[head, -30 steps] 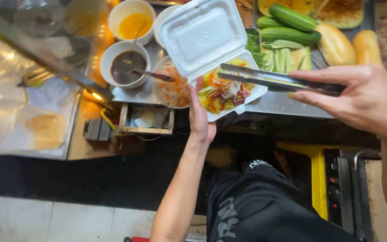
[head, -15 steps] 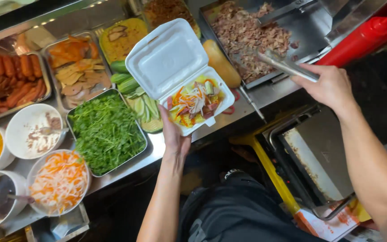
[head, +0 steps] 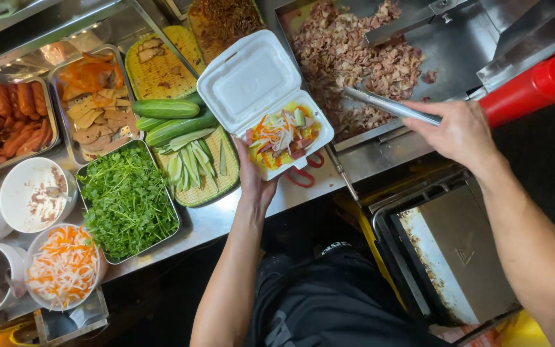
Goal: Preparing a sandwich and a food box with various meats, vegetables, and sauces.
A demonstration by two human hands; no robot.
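Left grip: my left hand (head: 256, 182) was cupped under the white foam box (head: 271, 106), fingers spread beneath its base, so the box rode level and nothing slid out.

Right grip: my right hand (head: 458, 133) was pressed together around the handles of the metal tongs (head: 390, 106); I could not tell whether their tips pinched any meat.

Box: it hung in the air above the counter edge, just beside the meat tray, its lid thrown open and leaning away from me, which left the filling side clear toward the tongs.

Filling: shredded carrot, pale strips and pink slices (head: 284, 133) already lay in the lower half.

Tongs: their tips pointed into the steel tray of chopped meat (head: 367, 61), close to the box, so the carry would be short, as I judged it.

Near the box: red-handled scissors (head: 304, 173) lay on the counter, partly under it.

Left of it: whole cucumbers (head: 167, 109) and cut cucumber spears on a woven tray (head: 205, 191), then a tin of green herbs (head: 126, 202).

Farther left: a bowl of pickled carrot and radish (head: 64, 265), a white bowl (head: 33, 194), sausages (head: 6, 119).

Far right: a red squeeze bottle (head: 537, 85) lay beside the meat tray, within my reach.
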